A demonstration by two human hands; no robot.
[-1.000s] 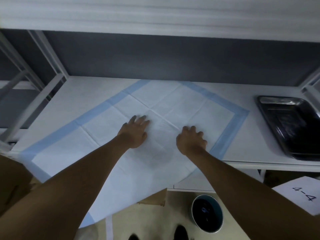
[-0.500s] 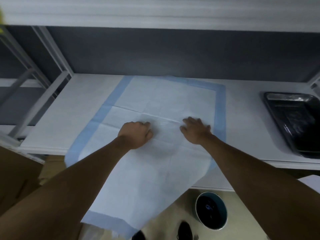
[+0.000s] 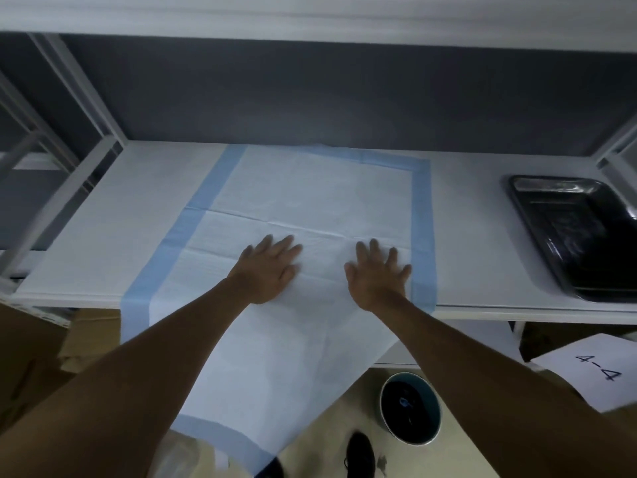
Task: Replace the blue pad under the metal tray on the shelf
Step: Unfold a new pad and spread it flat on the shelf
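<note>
A white pad with a blue border (image 3: 310,198) lies spread on the white shelf (image 3: 103,236), its far edge against the back wall. Its near half hangs over the shelf's front edge toward the floor. My left hand (image 3: 267,270) lies flat on the pad near the front edge, fingers straight. My right hand (image 3: 377,274) presses flat beside it, fingers spread, close to the pad's right blue border. The dark metal tray (image 3: 582,236) sits on the bare shelf at the far right, apart from the pad.
A grey back wall and white frame posts (image 3: 79,98) bound the shelf. Below stand a round bin (image 3: 410,407), cardboard boxes (image 3: 38,357) at left and a sheet marked 4-4 (image 3: 596,374) at right. My shoe (image 3: 360,453) shows on the floor.
The pad has turned from a diagonal lie to square with the shelf. Both hands have gone from curled to flat with fingers straight.
</note>
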